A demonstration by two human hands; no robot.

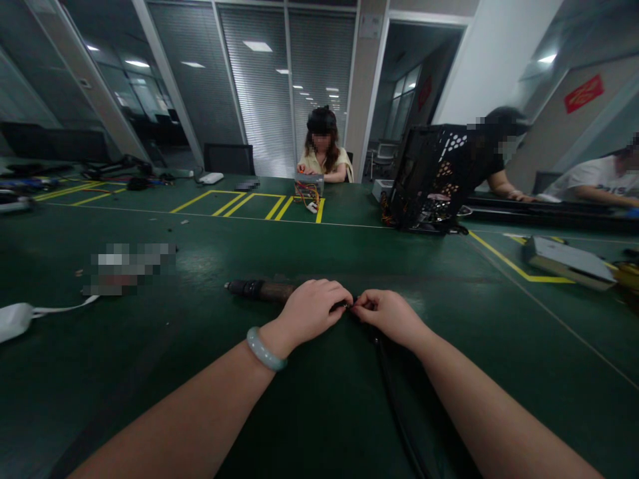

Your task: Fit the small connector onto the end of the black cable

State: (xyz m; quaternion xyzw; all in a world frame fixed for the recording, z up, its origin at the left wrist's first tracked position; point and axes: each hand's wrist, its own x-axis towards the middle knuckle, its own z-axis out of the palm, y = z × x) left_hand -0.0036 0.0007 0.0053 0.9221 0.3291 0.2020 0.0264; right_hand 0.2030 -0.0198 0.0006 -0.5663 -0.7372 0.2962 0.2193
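Note:
An electric screwdriver (272,291), dark with a brown grip, lies across the green table with its tip pointing left. My left hand (313,305) is closed over its rear part, palm down, hiding much of the body. At that rear end my right hand (392,316) is closed in a pinch on the black cable (392,392), close to where it meets the tool. The fingertips of both hands nearly touch and cover the joint, so I cannot tell whether the plug is fully in. From there the cable runs down toward me between my forearms.
A black computer case (417,176) stands at the back right, with a flat metal box (569,261) nearer. Across the table a person handles a power supply (309,178) with coloured wires. Two more people work at the right. A white cable (64,309) lies at left.

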